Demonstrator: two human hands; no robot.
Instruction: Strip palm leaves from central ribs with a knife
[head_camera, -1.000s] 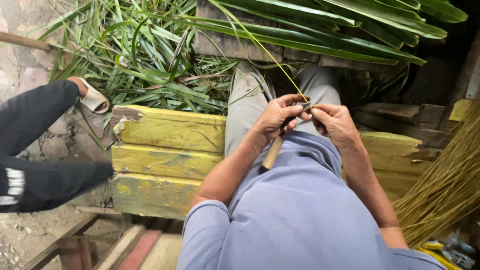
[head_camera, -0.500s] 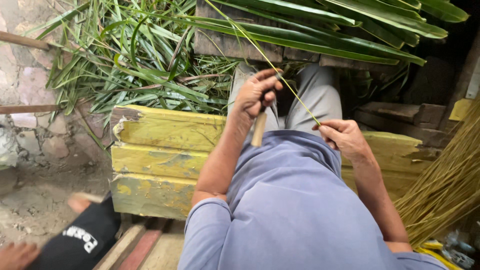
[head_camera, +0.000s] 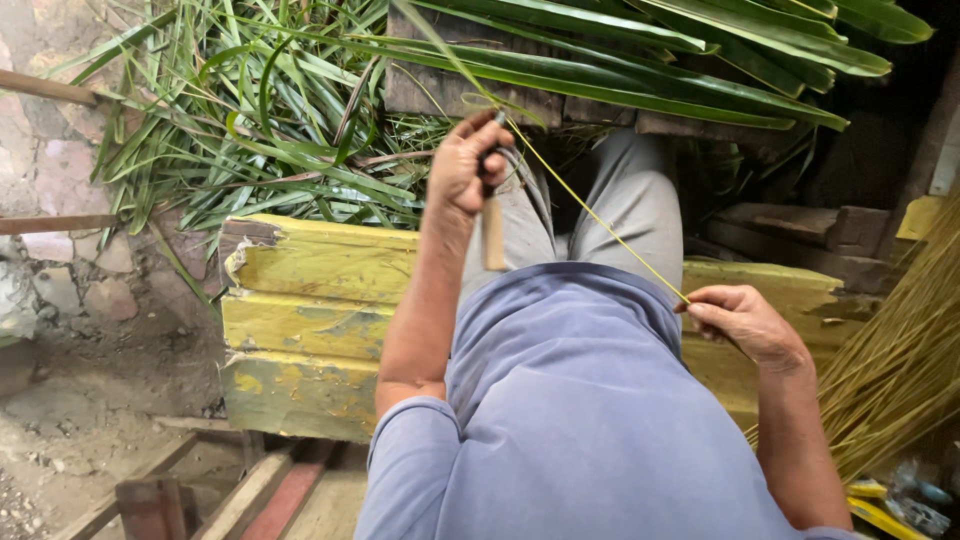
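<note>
Above the near edge of the yellow wooden bench (head_camera: 320, 270), the person's left hand (head_camera: 465, 165) is closing in a fist around a wooden-handled knife (head_camera: 493, 225), the handle hanging down below the fingers and the blade end hidden inside the grip. A thin yellow-green leaf rib (head_camera: 590, 215) is running taut from that fist down to the right hand (head_camera: 745, 320), which is pinching its lower end between thumb and forefinger beside the right hip, over the bench's right end.

Half a second ago the two hands were sitting closer, the left lower near the lap; a second ago they were touching. Now the left is lifting up and away toward the heap of green palm fronds (head_camera: 280, 130) while the right is holding low, so the rib is being drawn out long and straight between them. Judging from that widening, the blade is travelling along the rib and the stripping stroke is well under way.

A bundle of cleaned straw-coloured ribs (head_camera: 900, 350) is leaning at the right end of the bench.
</note>
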